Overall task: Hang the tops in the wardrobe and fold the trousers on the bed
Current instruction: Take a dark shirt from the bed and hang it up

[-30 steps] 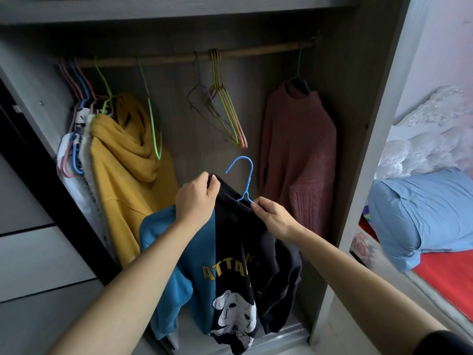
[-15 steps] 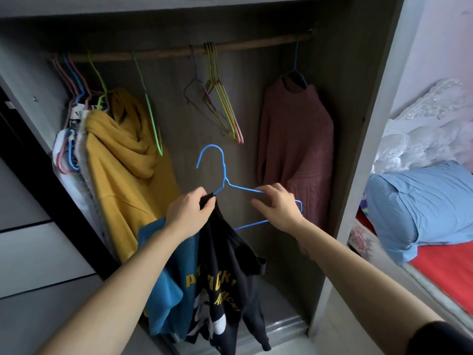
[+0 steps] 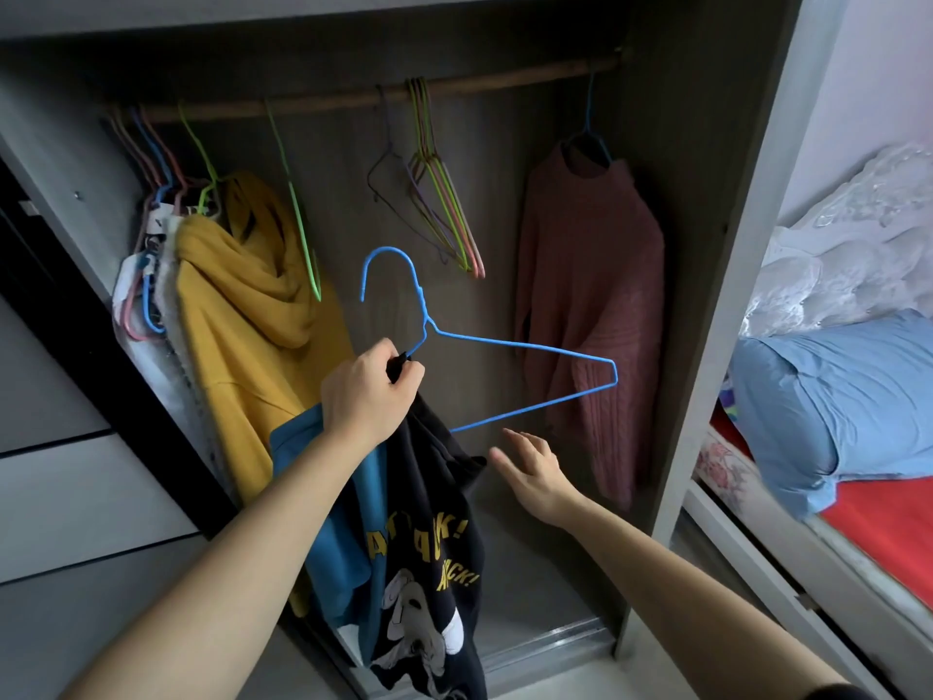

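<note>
The left hand (image 3: pixel 371 396) grips a bunched black-and-blue top (image 3: pixel 419 548) and a blue wire hanger (image 3: pixel 525 348). The top droops below the fist (creased yellow print ends "ACK!", above a white cartoon). The right hand (image 3: pixel 530 472), empty with fingers spread, hovers just under the hanger.

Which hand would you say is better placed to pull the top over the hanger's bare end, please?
The right hand: it is open, just below the bare end of the blue hanger. The left hand grips the top and hanger together.
</note>
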A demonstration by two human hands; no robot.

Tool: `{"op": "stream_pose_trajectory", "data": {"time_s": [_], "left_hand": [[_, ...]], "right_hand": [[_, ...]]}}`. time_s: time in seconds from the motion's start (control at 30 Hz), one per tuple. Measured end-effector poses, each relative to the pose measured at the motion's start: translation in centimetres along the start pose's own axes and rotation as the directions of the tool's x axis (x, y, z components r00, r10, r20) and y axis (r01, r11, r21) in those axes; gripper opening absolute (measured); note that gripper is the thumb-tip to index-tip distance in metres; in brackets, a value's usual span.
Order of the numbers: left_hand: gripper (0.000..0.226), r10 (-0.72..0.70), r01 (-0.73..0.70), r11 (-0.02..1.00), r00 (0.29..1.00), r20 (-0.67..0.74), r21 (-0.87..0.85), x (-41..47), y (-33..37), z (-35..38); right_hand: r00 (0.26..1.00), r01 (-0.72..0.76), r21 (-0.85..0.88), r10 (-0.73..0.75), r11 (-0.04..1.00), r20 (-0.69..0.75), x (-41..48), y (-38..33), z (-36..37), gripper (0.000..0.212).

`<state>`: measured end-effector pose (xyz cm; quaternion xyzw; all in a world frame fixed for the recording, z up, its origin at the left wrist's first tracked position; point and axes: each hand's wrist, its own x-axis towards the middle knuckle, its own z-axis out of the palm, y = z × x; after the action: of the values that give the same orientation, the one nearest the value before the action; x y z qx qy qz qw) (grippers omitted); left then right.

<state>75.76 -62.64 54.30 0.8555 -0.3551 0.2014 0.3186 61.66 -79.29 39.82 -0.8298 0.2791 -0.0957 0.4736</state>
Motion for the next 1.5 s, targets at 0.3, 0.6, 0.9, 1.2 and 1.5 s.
{"op": "stream_pose_trajectory", "data": {"time_s": [0.3,0.6,0.9,1.2,1.5], "left_hand": [[0.016,0.017,-0.024,0.998,0.994,-0.104,-0.066,-0.3,0.0,-1.2],[0.025,0.047,-0.055,0.996,0.991,-0.124,-0.068,-0.8,-0.2,-1.6],[0.044,0.04,-0.046,0.998,0.991,-0.127,-0.045,-0.4,-0.6,-1.8],[0.032,-0.003,-0.014,0.993,0.99,-0.144,-0.114,-0.6,-0.8,-1.6],[0.032,-0.113,0.088,0.982,0.982,-0.148,-0.169,-0.4,-1.5,-2.7]], "right_hand": [[0.943,-0.06,0.129,0.013,0.99,0.332,0.1,-1.6,-0.2,0.037],[0.991,0.037,0.123,-0.052,0.992,0.122,-0.3,-2.1,2.2,0.014],[0.891,0.198,0.043,-0.198,0.979,0.409,-0.1,-0.9,2.4,0.012],[0.918,0.25,-0.063,-0.216,0.966,0.333,-0.3,-1.9,2.8,0.022],[0.897,-0.118,0.236,0.001,0.964,0.442,-0.3,-2.1,2.3,0.029]]}}
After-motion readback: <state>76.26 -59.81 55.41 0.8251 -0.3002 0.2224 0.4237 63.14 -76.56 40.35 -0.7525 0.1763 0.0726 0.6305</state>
